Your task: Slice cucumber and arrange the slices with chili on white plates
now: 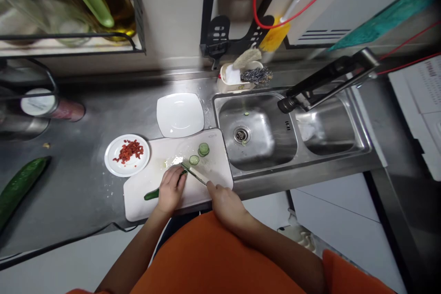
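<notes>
Cucumber [151, 194] on white cutting board [216, 154], lower centre of frame; its middle hidden beneath left hand [171, 188], which is clamped over it. Right hand [225, 204] closed round knife [195, 175], handle concealed by the grip. Second cucumber [21, 187], far left, cut off by frame edge.

You wear an orange cloth garment [220, 257], matt. Your white rectangular cutting board [215, 165]: plastic-looking, smooth, glossy where light strikes. Before you, a white squarish plate [179, 114]: glossy, ceramic-looking. Grey metal counter [94, 110]: dull sheen. Grey rectangular metal sink [265, 126]: smooth, shinier. Long dark-green cucumber [21, 183], far left: glossy skin.
</notes>
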`<state>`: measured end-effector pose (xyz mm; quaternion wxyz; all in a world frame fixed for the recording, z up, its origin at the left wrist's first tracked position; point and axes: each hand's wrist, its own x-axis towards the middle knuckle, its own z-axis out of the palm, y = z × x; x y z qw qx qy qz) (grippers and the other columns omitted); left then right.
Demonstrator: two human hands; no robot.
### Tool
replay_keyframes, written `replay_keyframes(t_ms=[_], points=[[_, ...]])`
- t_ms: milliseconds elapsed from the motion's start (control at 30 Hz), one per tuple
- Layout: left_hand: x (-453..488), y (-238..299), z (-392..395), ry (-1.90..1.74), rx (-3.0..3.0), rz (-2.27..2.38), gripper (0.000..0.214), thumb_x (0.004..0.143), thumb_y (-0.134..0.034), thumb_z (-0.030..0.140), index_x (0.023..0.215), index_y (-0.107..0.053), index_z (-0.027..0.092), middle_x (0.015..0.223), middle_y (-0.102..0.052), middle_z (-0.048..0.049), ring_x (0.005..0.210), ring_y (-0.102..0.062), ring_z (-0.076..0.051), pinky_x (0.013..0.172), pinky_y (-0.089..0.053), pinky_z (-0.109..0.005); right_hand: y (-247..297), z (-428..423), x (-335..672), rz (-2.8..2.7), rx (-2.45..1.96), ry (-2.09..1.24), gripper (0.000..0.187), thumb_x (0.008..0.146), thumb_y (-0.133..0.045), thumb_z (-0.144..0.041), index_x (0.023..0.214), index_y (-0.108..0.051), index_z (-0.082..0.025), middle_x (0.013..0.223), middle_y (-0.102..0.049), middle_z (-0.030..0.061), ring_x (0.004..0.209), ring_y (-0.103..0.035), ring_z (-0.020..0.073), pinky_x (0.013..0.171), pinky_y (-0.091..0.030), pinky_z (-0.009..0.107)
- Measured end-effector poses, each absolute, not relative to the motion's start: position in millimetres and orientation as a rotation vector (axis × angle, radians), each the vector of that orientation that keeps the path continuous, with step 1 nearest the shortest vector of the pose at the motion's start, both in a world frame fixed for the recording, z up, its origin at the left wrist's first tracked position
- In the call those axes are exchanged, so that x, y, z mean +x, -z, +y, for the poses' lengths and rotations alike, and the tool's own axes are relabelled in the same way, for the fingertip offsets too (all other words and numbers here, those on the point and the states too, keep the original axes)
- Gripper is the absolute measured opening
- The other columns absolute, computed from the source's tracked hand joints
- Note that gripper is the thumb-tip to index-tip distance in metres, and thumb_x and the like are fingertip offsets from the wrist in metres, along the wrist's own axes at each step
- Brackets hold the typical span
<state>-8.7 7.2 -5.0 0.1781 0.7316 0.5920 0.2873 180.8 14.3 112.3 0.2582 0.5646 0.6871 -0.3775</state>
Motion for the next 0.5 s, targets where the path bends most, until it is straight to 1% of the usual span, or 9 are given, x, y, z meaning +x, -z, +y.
replay_keyframes(t_ms=[200,367,500], points=[[-8.0,2.9,8.1,-0.801,2.068,1.674,0.021,0.087,-0.051,0.024,0.105,-0.06,0.017,0.104,-0.065,-0.0088,0.102,-0.058,-0.02,0.094,-0.046,-0.038,-109.2,13.2,182.0,1.866,1.535,1.023,0.034,0.088,-0.029,-0.006,0.113,-0.049,-0.018,0.093,-0.065,0.0108,0.085,-0.064,0.0209,0.067,-0.044,0.026],[-8.6,4.0,7.7,-0.806,2.06,1.668,0.022,0.087,-0.051,0.025,0.106,-0.06,0.017,0.106,-0.065,-0.0093,0.103,-0.058,-0.02,0.094,-0.046,-0.039,-112.0,14.3,180.8,1.856,1.521,1.032,0.036,0.086,-0.028,-0.004,0.112,-0.05,-0.018,0.093,-0.065,0.0115,0.086,-0.064,0.0231,0.067,-0.044,0.028],[-8.6,4.8,7.6,-0.804,2.056,1.674,0.023,0.087,-0.05,0.024,0.106,-0.06,0.017,0.106,-0.065,-0.0093,0.102,-0.059,-0.021,0.094,-0.046,-0.04,-112.7,14.9,180.3,1.857,1.527,1.033,0.037,0.087,-0.027,-0.005,0.113,-0.05,-0.018,0.092,-0.065,0.0114,0.086,-0.064,0.0224,0.068,-0.044,0.027]])
